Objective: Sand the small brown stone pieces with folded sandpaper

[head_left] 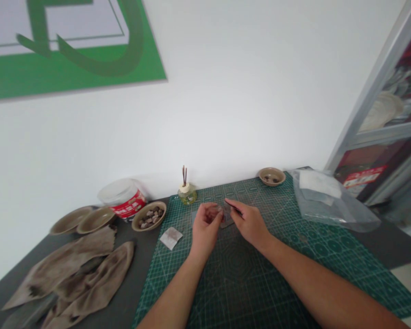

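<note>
the left hand has its fingers closed narrow on a small blurred piece. a thin dark tool is pinched by the right hand, just beside it. both are held over a green cutting mat. a white paper square is seen on the mat, with a bowl of brown pieces near it on the far left.
</note>
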Demonstrator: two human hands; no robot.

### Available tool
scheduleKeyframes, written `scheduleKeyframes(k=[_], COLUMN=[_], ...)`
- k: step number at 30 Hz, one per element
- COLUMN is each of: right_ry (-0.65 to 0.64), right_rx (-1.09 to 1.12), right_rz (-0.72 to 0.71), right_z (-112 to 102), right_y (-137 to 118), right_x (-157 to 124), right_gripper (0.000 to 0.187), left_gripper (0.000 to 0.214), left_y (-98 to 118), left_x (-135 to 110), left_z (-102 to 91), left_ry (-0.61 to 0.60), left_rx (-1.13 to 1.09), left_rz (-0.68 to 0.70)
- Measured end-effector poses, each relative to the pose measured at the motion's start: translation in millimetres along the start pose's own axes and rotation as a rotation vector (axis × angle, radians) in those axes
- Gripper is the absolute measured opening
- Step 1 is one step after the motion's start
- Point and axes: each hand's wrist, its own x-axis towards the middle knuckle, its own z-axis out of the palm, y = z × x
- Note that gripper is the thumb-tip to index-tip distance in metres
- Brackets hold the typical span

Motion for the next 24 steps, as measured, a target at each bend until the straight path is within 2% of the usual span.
scheduleKeyframes(k=[7,11,16,21,24], right_ry=[0.022,-0.003,-0.087,-0.178,-0.156], right_rx=[0.004,0.006,-0.027,-0.12,-0.113], right_rz=[-0.022,-0.097,-0.228,-0.296,-0.281], right_z=[-2,-2,1,2,1], right_y=[-1,-2,-5,-9,-10], right_x=[1,0,-4,-7,-7], right_gripper=[0.044,0.046,0.048,0.051,0.049], left_gripper=[0.034,0.017,0.01,0.014,0.015], left_y=[-1,3,5,8,11], left_x=[1,-1,0,-2,-5], left_z=[2.3,0.9,-3.3,-4.3,-3.3], left_ry=[-0.013,-0.047,-0.026,0.051,0.058], left_rx=[-0.104,0.064,0.161,0.215,0.205], left_rz=[-0.109,-0.102,-0.057,-0.05,-0.057])
